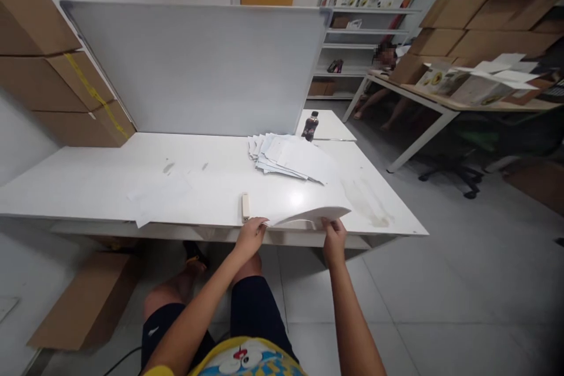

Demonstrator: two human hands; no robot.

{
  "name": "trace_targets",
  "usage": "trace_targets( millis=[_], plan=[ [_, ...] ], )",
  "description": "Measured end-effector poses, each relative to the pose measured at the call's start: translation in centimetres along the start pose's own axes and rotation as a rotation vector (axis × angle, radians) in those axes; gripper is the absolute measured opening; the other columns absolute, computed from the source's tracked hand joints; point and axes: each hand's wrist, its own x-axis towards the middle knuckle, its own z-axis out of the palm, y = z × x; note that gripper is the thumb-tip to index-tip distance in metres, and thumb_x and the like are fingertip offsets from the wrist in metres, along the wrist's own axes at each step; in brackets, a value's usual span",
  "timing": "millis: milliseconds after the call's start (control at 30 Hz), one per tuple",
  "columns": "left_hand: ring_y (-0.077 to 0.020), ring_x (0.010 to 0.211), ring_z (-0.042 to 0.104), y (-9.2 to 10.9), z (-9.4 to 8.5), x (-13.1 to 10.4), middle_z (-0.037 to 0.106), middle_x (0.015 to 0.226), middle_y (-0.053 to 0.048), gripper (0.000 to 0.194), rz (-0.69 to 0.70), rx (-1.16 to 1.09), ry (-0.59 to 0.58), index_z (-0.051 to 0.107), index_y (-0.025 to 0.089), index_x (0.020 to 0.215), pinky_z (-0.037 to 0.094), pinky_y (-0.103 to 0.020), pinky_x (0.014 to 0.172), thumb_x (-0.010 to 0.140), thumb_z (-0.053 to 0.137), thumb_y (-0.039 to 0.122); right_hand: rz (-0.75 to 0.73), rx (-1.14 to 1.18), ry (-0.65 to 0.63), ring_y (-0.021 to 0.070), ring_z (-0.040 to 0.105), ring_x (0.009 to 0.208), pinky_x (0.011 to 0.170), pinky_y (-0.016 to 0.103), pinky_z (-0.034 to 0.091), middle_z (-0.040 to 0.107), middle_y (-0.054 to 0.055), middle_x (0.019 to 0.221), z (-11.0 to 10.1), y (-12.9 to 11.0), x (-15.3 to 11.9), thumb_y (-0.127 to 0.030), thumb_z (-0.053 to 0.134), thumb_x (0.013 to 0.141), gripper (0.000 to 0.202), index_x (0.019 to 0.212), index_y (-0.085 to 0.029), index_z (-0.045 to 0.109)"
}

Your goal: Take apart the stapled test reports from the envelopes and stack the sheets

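Note:
A thin white sheaf of paper (308, 215) is held by its two ends at the front edge of the white table, bowed upward in the middle. My left hand (252, 235) pinches its left end, and my right hand (333, 236) grips the right end with fingers closed. Whether it is one sheet or more I cannot tell. Just beyond my left hand lies a small cream stapler (245, 207). Farther back, a fanned pile of papers (291, 157) rests on the table (220, 182).
A dark drink bottle (310, 127) stands behind the pile. Loose paper (154, 197) lies at the left. A whiteboard (198, 70) leans along the back, beside stacked cartons (48, 82). Another person (385, 59) sits by the desk (423, 97) at the right.

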Motion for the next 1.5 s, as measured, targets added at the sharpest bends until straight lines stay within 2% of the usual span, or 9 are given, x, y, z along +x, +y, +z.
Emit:
trace_targets(
  millis=[333, 600, 700, 800, 900, 1000, 1100, 1300, 1500],
  plan=[
    [-0.0286, 0.089, 0.065, -1.1, -2.3, -10.8, 0.073, 0.094, -0.009, 0.040, -0.568, -0.645, 0.203, 0.071, 0.016, 0.092, 0.049, -0.038, 0.080, 0.066, 0.072, 0.046, 0.318, -0.284, -0.606, 0.0245, 0.061, 0.075, 0.067, 0.033, 0.047, 0.071, 0.004, 0.077, -0.9, -2.4, -5.8, -0.032, 0.063, 0.064, 0.027, 0.085, -0.017, 0.072],
    [-0.0254, 0.086, 0.067, -2.1, -2.5, -9.2, 0.073, 0.089, -0.009, 0.043, -0.644, -0.883, 0.005, 0.070, 0.016, 0.099, 0.051, -0.035, 0.074, 0.068, 0.073, 0.045, 0.452, -0.246, -0.369, 0.0270, 0.064, 0.079, 0.068, 0.035, 0.049, 0.073, 0.007, 0.084, -1.4, -0.3, -7.2, -0.032, 0.061, 0.061, 0.035, 0.090, -0.016, 0.070],
    [-0.0261, 0.088, 0.067, -1.8, -2.0, -7.5, 0.074, 0.087, -0.010, 0.045, -0.595, -0.922, -0.019, 0.070, 0.014, 0.096, 0.050, -0.037, 0.078, 0.065, 0.075, 0.046, 0.270, -0.393, -0.271, 0.0287, 0.063, 0.086, 0.074, 0.040, 0.049, 0.071, 0.010, 0.091, -1.7, -1.1, -6.5, -0.034, 0.060, 0.065, 0.038, 0.097, -0.016, 0.068],
    [-0.0258, 0.086, 0.067, -1.8, -1.4, -6.9, 0.074, 0.086, -0.010, 0.044, -0.593, -0.903, 0.012, 0.071, 0.013, 0.092, 0.050, -0.038, 0.080, 0.066, 0.074, 0.048, -0.151, -0.603, -0.095, 0.0319, 0.056, 0.106, 0.090, 0.049, 0.042, 0.064, 0.014, 0.113, -0.2, -3.3, -6.8, -0.034, 0.056, 0.075, 0.038, 0.108, -0.018, 0.065],
    [-0.0239, 0.079, 0.067, -2.1, -0.9, -7.2, 0.073, 0.083, -0.008, 0.039, -0.633, -0.897, 0.041, 0.071, 0.013, 0.089, 0.051, -0.036, 0.076, 0.066, 0.074, 0.045, -0.449, -0.640, -0.282, 0.0273, 0.054, 0.111, 0.097, 0.047, 0.040, 0.063, 0.011, 0.116, 3.3, -5.4, -8.3, -0.027, 0.046, 0.086, 0.028, 0.106, -0.021, 0.065],
    [-0.0222, 0.071, 0.066, -2.2, -0.6, -7.6, 0.072, 0.075, -0.006, 0.036, -0.679, -0.922, 0.058, 0.070, 0.014, 0.088, 0.052, -0.035, 0.067, 0.067, 0.073, 0.044, -0.560, -0.669, -0.646, 0.0231, 0.054, 0.114, 0.101, 0.044, 0.037, 0.063, 0.009, 0.120, 7.9, -6.0, -9.7, -0.019, 0.040, 0.089, 0.032, 0.113, -0.022, 0.062],
    [-0.0209, 0.066, 0.064, -2.1, -0.5, -7.5, 0.071, 0.071, -0.005, 0.033, -0.698, -0.914, 0.090, 0.069, 0.015, 0.083, 0.051, -0.033, 0.062, 0.066, 0.073, 0.042, -0.634, -0.800, -0.822, 0.0250, 0.043, 0.129, 0.109, 0.046, 0.028, 0.051, 0.012, 0.138, 11.4, -5.1, -10.0, -0.016, 0.041, 0.088, 0.040, 0.126, -0.015, 0.054],
    [-0.0177, 0.066, 0.063, -2.2, -0.5, -6.9, 0.072, 0.073, -0.004, 0.033, -0.686, -0.897, 0.181, 0.070, 0.013, 0.078, 0.047, -0.028, 0.065, 0.060, 0.075, 0.040, -0.700, -0.923, -0.779, 0.0265, 0.043, 0.123, 0.105, 0.042, 0.029, 0.055, 0.012, 0.133, 13.3, -2.9, -9.4, -0.004, 0.044, 0.079, 0.045, 0.122, -0.013, 0.056],
    [-0.0202, 0.072, 0.064, -2.3, -0.4, -7.0, 0.072, 0.075, -0.005, 0.043, -0.698, -0.883, 0.143, 0.070, 0.012, 0.087, 0.046, -0.031, 0.072, 0.061, 0.076, 0.047, -0.873, -1.033, -0.765, 0.0249, 0.051, 0.092, 0.081, 0.037, 0.037, 0.064, 0.009, 0.091, 14.7, -2.0, -8.1, 0.002, 0.044, 0.077, 0.028, 0.083, -0.018, 0.063]
  ],
)
